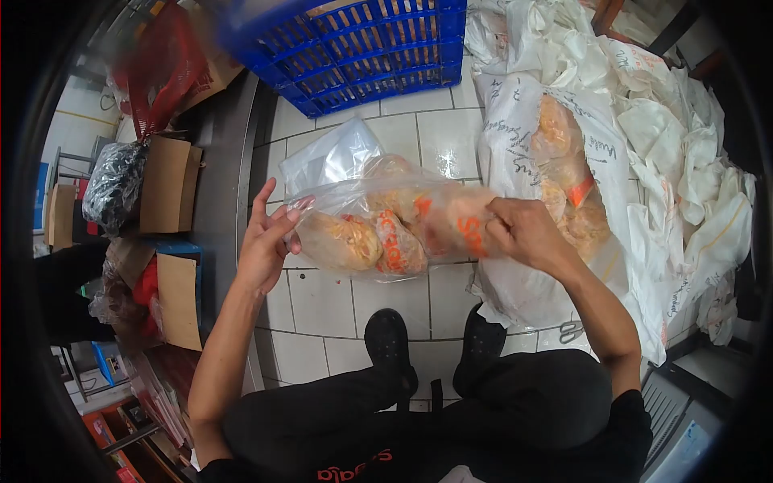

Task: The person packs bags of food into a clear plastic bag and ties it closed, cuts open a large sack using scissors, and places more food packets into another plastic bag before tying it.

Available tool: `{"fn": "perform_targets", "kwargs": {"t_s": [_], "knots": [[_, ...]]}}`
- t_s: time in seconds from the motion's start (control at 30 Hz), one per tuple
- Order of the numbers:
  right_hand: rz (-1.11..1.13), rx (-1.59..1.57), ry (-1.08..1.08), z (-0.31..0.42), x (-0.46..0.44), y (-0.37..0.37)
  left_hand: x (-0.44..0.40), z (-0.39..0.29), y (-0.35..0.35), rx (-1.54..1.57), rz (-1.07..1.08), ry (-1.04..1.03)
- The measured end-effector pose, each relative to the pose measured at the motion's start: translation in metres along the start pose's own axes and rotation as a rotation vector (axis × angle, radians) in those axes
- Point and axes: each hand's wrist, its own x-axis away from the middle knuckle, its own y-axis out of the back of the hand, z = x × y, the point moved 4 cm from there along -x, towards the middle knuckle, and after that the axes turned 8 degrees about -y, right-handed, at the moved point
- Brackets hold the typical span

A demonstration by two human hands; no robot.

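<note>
My left hand [270,240] is at the open-looking left end of a clear plastic bag [322,201], thumb against its edge and the other fingers apart. Yellowish packs with orange print [398,245] lie inside the bag. On the right, my right hand [515,229] has its fingers curled in on a blurred pack with orange lettering [465,225], at the bag's right side. What the fingertips pinch is partly hidden. Beneath and behind the bag lie flat clear plastic sheets [334,157].
A blue crate [362,56] stands ahead on the tiled floor [322,302]. To the right, a torn white sack [511,145] shows more yellowish packs [555,129], with scissors [571,332] near its lower edge. Cardboard boxes [169,185] stand left. White sacks [684,153] are piled far right.
</note>
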Motion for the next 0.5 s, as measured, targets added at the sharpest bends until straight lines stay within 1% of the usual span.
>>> {"fn": "perform_targets", "kwargs": {"t_s": [0.03,0.07,0.1,0.13,0.17,0.2,0.27,0.3,0.37,0.4,0.47,0.5], "knots": [[0.06,-0.064,-0.013,0.013,-0.001,0.001,0.0,-0.002,-0.003,0.004,-0.002,0.005],[0.117,-0.154,-0.119,0.02,-0.007,-0.003,0.003,-0.008,-0.01,0.025,0.024,-0.007],[0.124,-0.156,-0.122,0.018,-0.016,-0.018,0.005,-0.013,-0.016,0.047,0.049,-0.023],[0.125,-0.246,-0.106,0.009,-0.027,-0.042,0.008,-0.016,-0.018,0.046,0.045,-0.019],[0.122,-0.337,-0.09,0.004,-0.037,-0.064,0.011,-0.019,-0.023,0.077,0.101,-0.019],[0.116,-0.34,-0.089,0.007,-0.047,-0.083,0.012,-0.023,-0.027,0.106,0.161,-0.021],[0.142,-0.928,-0.503,0.004,-0.06,-0.122,0.015,-0.027,-0.03,0.083,0.145,-0.047],[0.144,-0.927,-0.505,0.006,-0.062,-0.133,0.017,-0.028,-0.03,0.066,0.122,-0.07],[0.12,-1.504,-0.605,0.008,-0.065,-0.151,0.013,-0.024,-0.021,0.091,0.083,-0.06],[0.115,-1.502,-0.6,0.004,-0.062,-0.153,0.009,-0.02,-0.016,0.116,0.048,-0.049],[0.204,-1.453,-0.476,-0.003,-0.047,-0.157,0.005,-0.009,-0.016,0.085,0.052,-0.022],[0.2,-1.449,-0.489,-0.016,-0.043,-0.165,0.005,-0.003,-0.017,0.053,0.048,0.007]]}}
